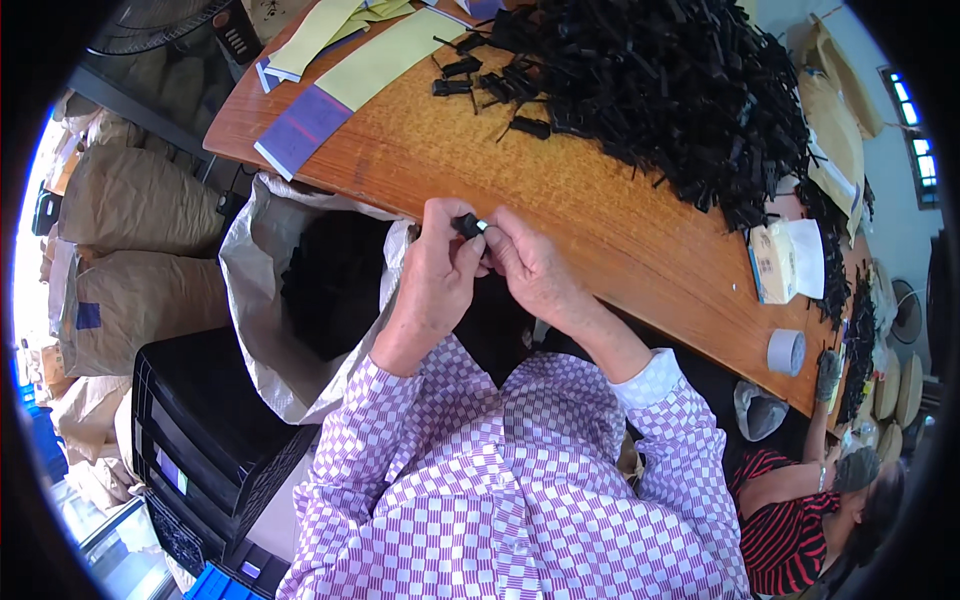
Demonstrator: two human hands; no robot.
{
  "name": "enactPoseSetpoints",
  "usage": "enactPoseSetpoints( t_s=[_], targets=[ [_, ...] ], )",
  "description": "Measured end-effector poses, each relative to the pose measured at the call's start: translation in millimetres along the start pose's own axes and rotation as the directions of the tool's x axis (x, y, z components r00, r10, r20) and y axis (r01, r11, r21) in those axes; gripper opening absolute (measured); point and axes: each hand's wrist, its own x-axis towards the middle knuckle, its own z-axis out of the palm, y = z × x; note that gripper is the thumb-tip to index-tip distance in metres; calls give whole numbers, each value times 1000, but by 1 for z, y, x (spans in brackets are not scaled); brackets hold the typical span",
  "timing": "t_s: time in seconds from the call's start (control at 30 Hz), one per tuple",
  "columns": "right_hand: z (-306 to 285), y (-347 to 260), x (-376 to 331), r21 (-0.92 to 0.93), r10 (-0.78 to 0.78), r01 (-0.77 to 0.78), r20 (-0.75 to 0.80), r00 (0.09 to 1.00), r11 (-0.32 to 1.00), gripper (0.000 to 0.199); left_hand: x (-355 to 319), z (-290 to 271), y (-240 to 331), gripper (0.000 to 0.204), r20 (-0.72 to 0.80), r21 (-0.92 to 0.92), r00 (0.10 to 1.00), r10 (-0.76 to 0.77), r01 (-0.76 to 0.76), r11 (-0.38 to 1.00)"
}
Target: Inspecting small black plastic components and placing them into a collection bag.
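Observation:
Both hands meet close together at the near edge of the wooden table (pixel 640 235). My left hand (pixel 436 275) pinches a small black part (pixel 466 225) between thumb and fingers. At its right end, my right hand (pixel 533 268) closes on a small whitish bit (pixel 482 227), too small to name. Just left of my hands an open white woven sack (pixel 255 270) has a dark inside; its contents are hard to make out. Farther away, a large heap of small black parts (pixel 660 90) covers the table's far right portion, with several loose ones at its left side.
Yellow and purple paper strips (pixel 400 65) lie on the table's far left. A tissue pack (pixel 785 262) and a tape roll (pixel 786 352) stand at the right. Brown paper sacks (pixel 140 200) and black crates (pixel 200 430) are at left. A gloved co-worker (pixel 790 510) works at lower right.

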Motion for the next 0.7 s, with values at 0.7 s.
enactPoseSetpoints(
  t_s=[0.7],
  targets=[
    [-95, -9, 56, -522, -135, 164, 93, 987, 837, 25, 27, -39, 38, 35, 14, 24, 943, -331, 331, 943]
  ],
)
